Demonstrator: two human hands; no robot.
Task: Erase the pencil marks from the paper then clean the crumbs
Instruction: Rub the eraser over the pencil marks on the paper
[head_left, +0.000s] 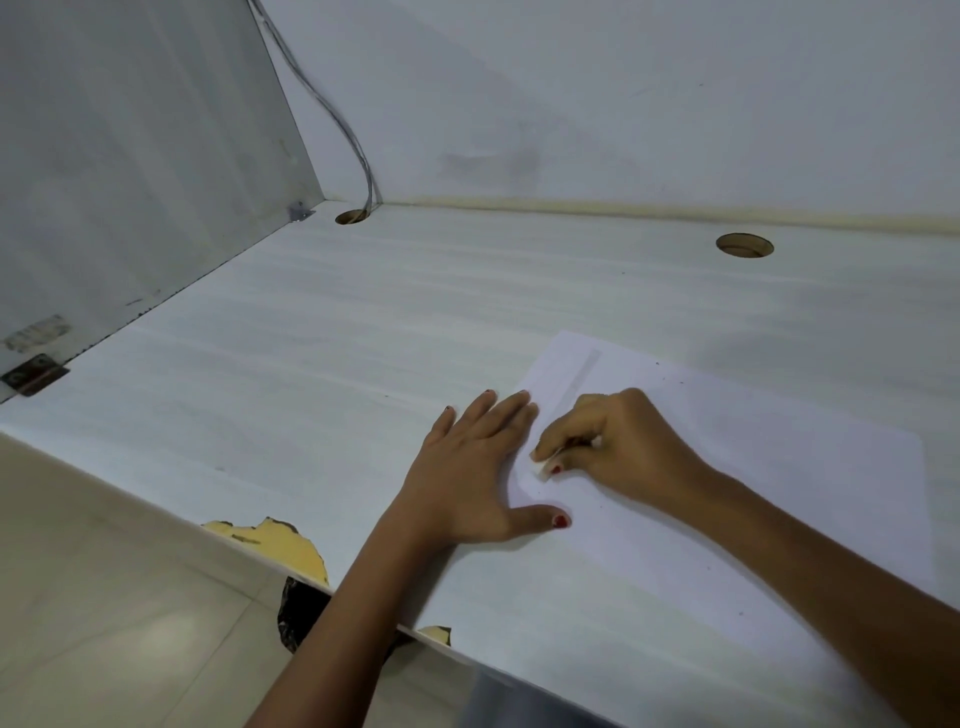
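We are at the erasing step: our left hand (467, 467) lies spread flat on the left edge of the paper (753, 467) at lower right, pinning it to the desk (311, 364), while our right hand (618, 447) pinches a small white eraser (543, 465) against the sheet. Next we judge: short firm rubs, then sweeping off the dark specks (680, 383)

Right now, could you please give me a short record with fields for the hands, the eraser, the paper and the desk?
left hand: flat, fingers straight, thumb on the paper
right hand: pinches the eraser
eraser: small, white, near the paper's left edge
paper: white sheet, flat on the desk
specks: few, dark, scattered on the paper
desk: white, front edge chipped
cable: runs down into the back-left hole
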